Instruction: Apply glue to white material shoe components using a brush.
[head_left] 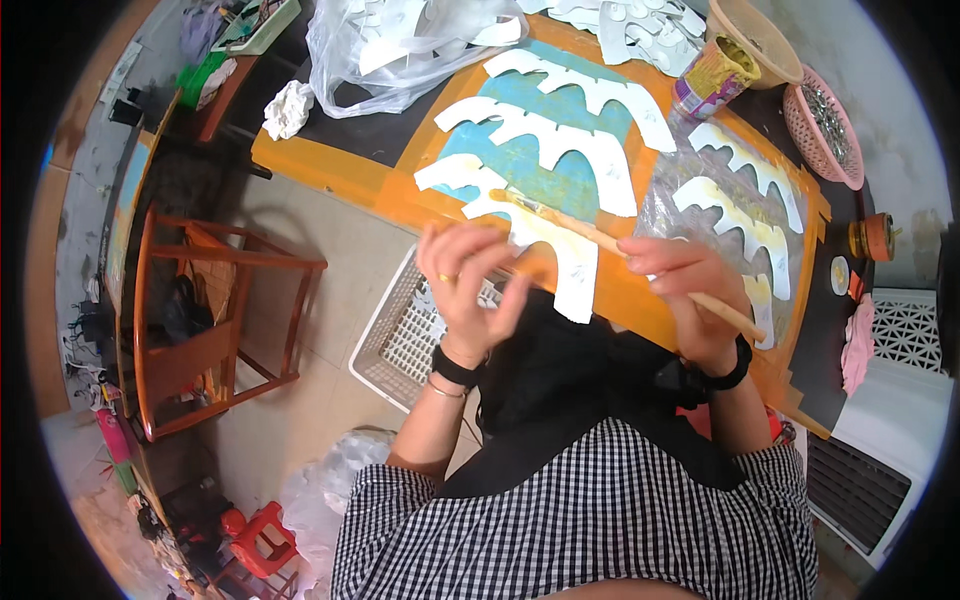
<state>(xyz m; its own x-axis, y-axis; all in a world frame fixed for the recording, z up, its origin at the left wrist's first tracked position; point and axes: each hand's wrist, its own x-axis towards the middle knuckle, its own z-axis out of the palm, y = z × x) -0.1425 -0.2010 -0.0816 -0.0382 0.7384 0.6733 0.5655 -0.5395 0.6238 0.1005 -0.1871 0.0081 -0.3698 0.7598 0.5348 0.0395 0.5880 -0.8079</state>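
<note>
My right hand (695, 285) is closed around the long wooden handle of a brush (585, 232). The brush's tip rests on or just over the nearest scalloped white cut-out (565, 262), which has yellowish smears and hangs past the table's front edge. My left hand (465, 285) is slightly blurred, with its fingers loosely curled and thumb apart, just in front of that cut-out's left part. I see nothing in it. Behind lie two more white cut-outs, a middle one (545, 135) and a far one (600, 90), on a stained blue sheet (480, 158).
Several yellow-smeared cut-outs (735, 215) lie on clear plastic at right. Beyond stand a smeared tin (716, 77), a tan bowl (755, 40) and a pink basket (825, 130) of small metal parts. A plastic bag (395, 70) sits far left; a white crate (385, 345) is below the table.
</note>
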